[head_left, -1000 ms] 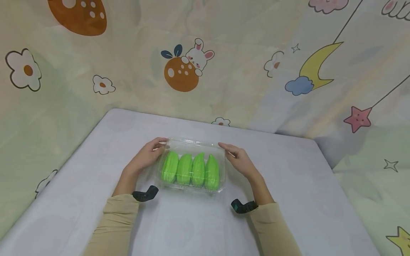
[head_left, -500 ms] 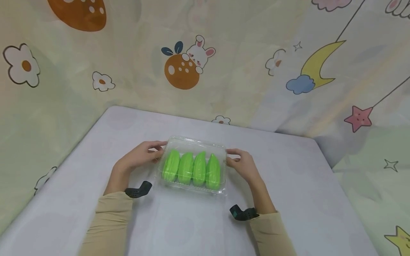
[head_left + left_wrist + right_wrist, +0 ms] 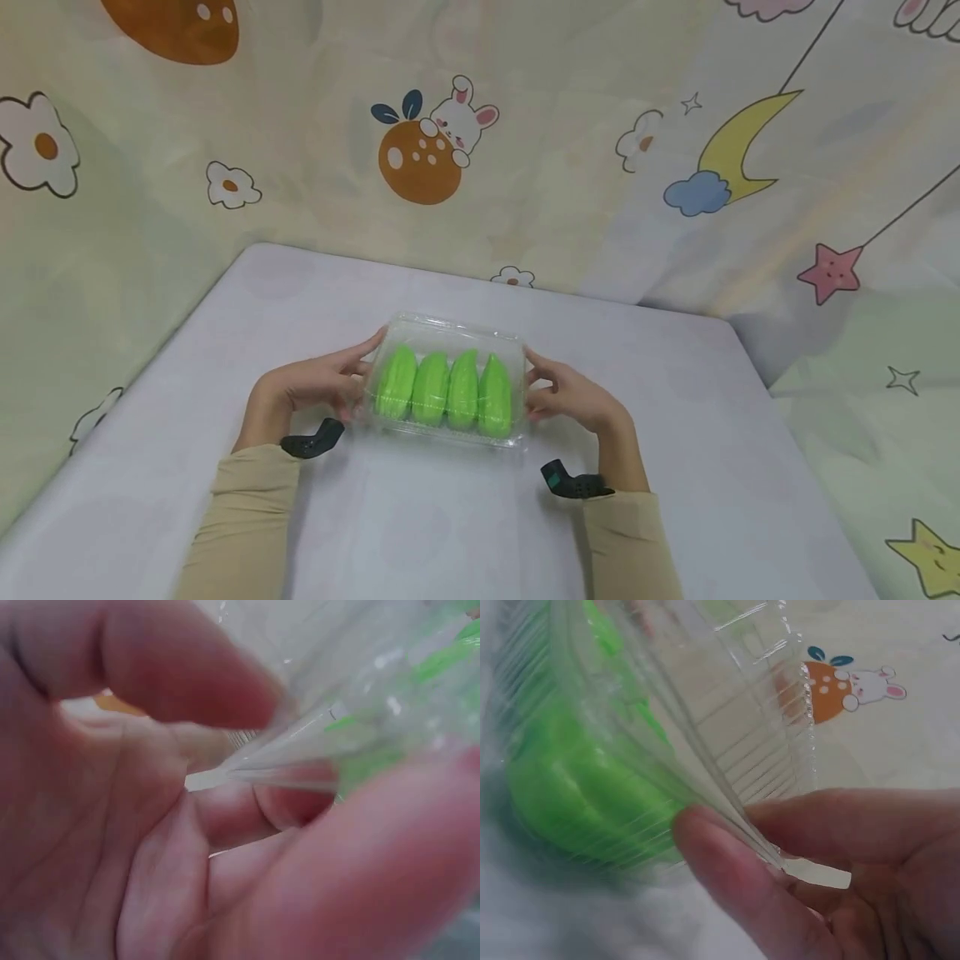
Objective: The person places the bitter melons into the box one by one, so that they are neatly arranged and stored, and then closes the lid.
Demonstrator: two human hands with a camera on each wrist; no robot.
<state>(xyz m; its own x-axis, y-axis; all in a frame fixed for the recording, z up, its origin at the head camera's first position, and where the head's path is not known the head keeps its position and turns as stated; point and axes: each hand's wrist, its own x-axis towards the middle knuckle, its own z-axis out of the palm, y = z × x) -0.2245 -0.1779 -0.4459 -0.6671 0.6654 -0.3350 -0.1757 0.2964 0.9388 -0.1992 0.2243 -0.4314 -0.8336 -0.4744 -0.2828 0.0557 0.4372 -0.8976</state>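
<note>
A clear plastic clamshell box (image 3: 450,332) sits at the middle of the table, its lid over the base. Inside, several bright green, long, ridged pieces tapering at one end, such as the rightmost green piece (image 3: 495,396), lie side by side. My left hand (image 3: 311,383) holds the box's left end; in the left wrist view, fingers and thumb close around the clear rim (image 3: 277,750). At the opposite end my right hand (image 3: 581,398) pinches the rim; in the right wrist view, thumb and finger meet on the two flanges (image 3: 735,817), which show a narrow gap further along.
A white-covered table (image 3: 442,517) lies under the box. Behind it hangs a printed cloth (image 3: 555,167) with rabbit, moon and star pictures. Each wrist wears a small black device, the left wrist device (image 3: 312,440) and right wrist device (image 3: 576,482).
Both hands have slid from the far corners of the box down along its ends, toward me. The box has stayed in nearly the same place, and the view has shifted slightly.
</note>
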